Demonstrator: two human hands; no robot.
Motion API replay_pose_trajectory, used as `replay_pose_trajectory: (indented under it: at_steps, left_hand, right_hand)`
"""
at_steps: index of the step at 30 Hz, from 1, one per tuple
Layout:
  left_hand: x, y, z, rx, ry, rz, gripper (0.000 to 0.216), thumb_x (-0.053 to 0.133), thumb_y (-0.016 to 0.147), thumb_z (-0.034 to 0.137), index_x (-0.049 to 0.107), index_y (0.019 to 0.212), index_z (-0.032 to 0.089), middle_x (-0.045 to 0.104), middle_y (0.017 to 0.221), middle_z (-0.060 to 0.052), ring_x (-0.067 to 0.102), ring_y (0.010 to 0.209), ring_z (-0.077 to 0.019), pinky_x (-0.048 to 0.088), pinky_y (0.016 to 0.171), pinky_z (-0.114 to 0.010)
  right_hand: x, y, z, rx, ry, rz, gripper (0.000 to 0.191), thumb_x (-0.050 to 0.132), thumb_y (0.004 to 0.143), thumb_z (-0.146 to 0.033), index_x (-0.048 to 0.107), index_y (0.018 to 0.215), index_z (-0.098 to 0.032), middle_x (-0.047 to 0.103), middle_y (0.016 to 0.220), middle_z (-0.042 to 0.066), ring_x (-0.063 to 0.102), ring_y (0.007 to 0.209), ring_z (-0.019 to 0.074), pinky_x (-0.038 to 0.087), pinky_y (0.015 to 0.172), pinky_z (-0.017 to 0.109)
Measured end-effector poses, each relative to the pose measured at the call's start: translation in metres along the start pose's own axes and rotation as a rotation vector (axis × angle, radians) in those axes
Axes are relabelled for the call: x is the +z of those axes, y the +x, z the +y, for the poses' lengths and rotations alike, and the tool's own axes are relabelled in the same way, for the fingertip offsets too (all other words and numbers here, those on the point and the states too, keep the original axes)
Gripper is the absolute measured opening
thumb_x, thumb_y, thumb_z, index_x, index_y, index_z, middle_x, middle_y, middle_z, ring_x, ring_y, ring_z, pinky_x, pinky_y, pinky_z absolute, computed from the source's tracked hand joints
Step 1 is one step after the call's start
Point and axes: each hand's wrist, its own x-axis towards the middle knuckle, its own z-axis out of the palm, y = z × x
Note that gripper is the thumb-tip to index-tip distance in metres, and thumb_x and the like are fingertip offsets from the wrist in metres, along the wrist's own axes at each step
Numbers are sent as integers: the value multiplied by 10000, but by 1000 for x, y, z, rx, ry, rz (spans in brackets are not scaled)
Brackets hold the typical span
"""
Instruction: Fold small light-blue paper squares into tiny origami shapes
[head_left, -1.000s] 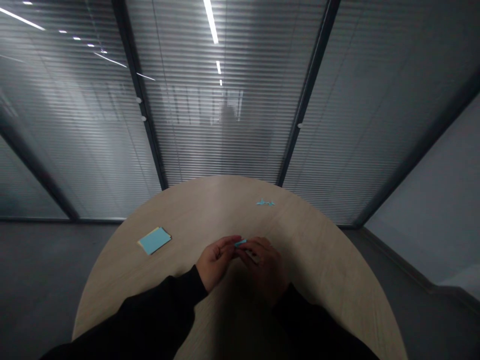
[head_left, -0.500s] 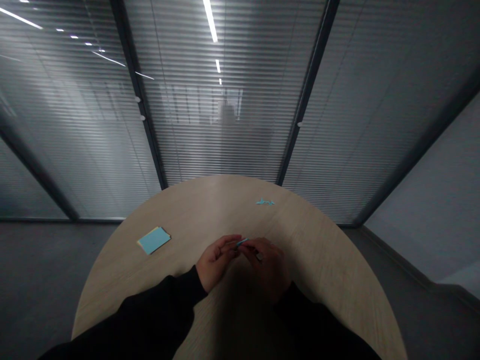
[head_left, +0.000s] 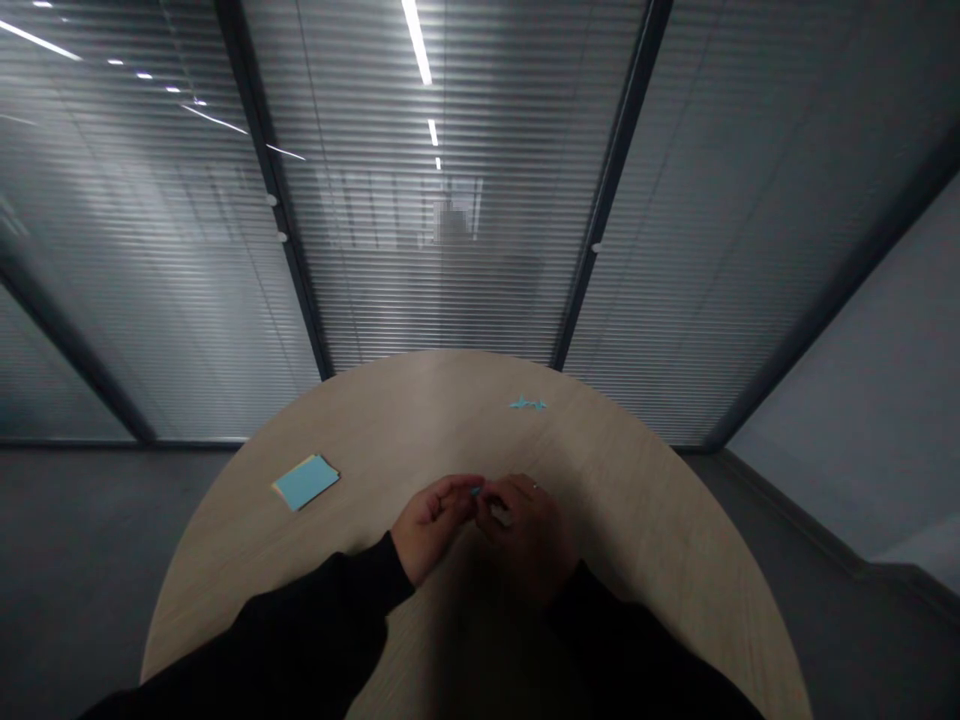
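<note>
My left hand (head_left: 433,524) and my right hand (head_left: 529,535) meet over the middle of the round wooden table (head_left: 645,520). Both pinch a small folded piece of blue paper (head_left: 475,491) between their fingertips; only a sliver of it shows. Both arms are in black sleeves. A stack of blue square paper sheets (head_left: 305,481) lies on the table to the left of my left hand. A small folded blue paper figure (head_left: 528,404) sits near the table's far edge, beyond my right hand.
Glass walls with horizontal blinds and dark frames (head_left: 611,180) stand behind the table. Dark grey floor (head_left: 82,560) surrounds it. A blurred reflection shows in the middle pane.
The blue paper between my fingertips shows less than before; my fingers have closed more tightly over it. Both hands stay in the same place.
</note>
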Motion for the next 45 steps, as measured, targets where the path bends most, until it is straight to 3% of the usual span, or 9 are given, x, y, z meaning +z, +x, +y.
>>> replay_pose_trajectory:
  at_steps: [8,20,30,35,39,45]
  left_hand:
    - [-4,4,-6,-54,-35,114,379,798,688,400,688,917,118,743,814,-81,683,730,-154,525,770,-283]
    - [-7,5,-10,-55,-73,140,451,782,704,404,653,1023,112,707,744,-46,624,597,-101,471,601,-213]
    - [-8,7,-10,-96,-57,150,423,848,608,351,656,903,115,723,768,-71,652,622,-138,504,634,-261]
    - [-5,5,-11,-29,23,191,295,827,623,305,627,754,131,695,679,-36,601,553,-104,456,570,-222]
    - [-4,4,-10,39,93,210,247,806,620,244,595,704,147,644,595,5,554,518,-86,405,521,-194]
    - [-7,5,-13,105,248,266,174,749,668,198,600,744,150,624,622,5,558,547,-91,394,515,-188]
  right_hand:
    - [-5,2,-8,19,30,-9,98,545,814,-143,593,754,-204,625,724,21,577,658,158,459,628,265]
    - [-6,2,-8,-6,39,-11,100,540,793,-126,555,748,-214,594,742,18,562,663,152,452,625,247]
    - [-7,1,-17,-30,118,49,125,510,773,-100,518,733,-218,564,708,-2,557,616,129,458,593,226]
    - [-1,-1,-16,22,100,27,75,565,769,-182,517,816,-216,555,723,-1,554,633,139,452,588,237]
    - [1,-1,-14,72,119,21,158,625,782,-286,529,882,-211,585,764,14,568,642,146,464,586,243]
    - [4,-3,-13,85,87,9,134,573,774,-159,569,902,-200,620,796,33,597,679,156,485,620,250]
